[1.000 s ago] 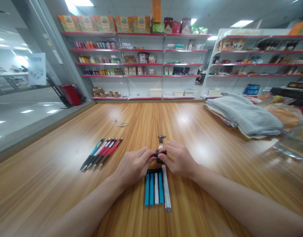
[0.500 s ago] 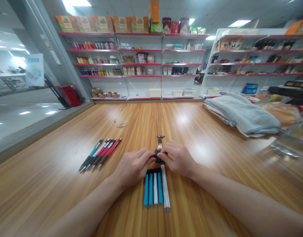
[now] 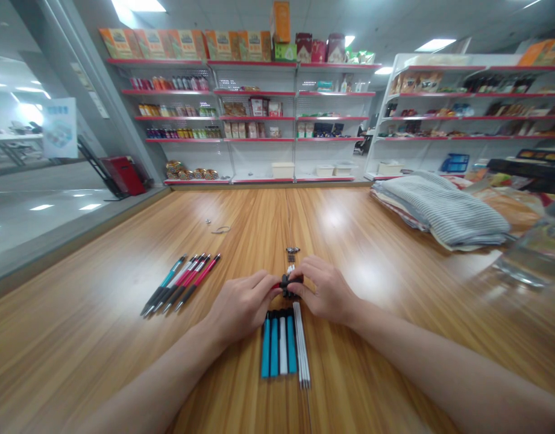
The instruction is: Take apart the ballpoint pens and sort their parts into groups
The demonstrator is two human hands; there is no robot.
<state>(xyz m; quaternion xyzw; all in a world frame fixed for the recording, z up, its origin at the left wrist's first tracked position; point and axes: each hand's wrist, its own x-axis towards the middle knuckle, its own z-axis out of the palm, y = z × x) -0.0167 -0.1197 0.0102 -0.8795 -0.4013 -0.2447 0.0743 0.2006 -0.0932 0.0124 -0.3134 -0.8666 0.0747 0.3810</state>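
My left hand [image 3: 238, 301] is closed on the red barrel [image 3: 276, 286] of a pen, most of it hidden by the fingers. Between thumb and fingertips, my right hand [image 3: 329, 290] pinches the black rubber grip [image 3: 294, 280] at that barrel's right end; the two parts meet or nearly meet. Just below my hands lie blue pen barrels [image 3: 266, 351] and one white barrel [image 3: 283, 349], side by side. Thin white refills [image 3: 301, 346] are lined up on their right. Small black parts [image 3: 287, 294] sit under the fingertips, partly covered.
Several whole pens [image 3: 180, 286] lie at the left. Beyond my hands are small metallic pieces [image 3: 293, 249], dark bits [image 3: 291, 258] and white bits [image 3: 291, 268]. A thin ring-like strip [image 3: 221, 229] lies farther back. Folded striped cloth [image 3: 444, 208] and a clear container [image 3: 537, 253] stand right.
The right fingers have shifted slightly on the pen, so more of the black grip shows between my hands. The whole view has moved a little; the laid-out parts stay put.
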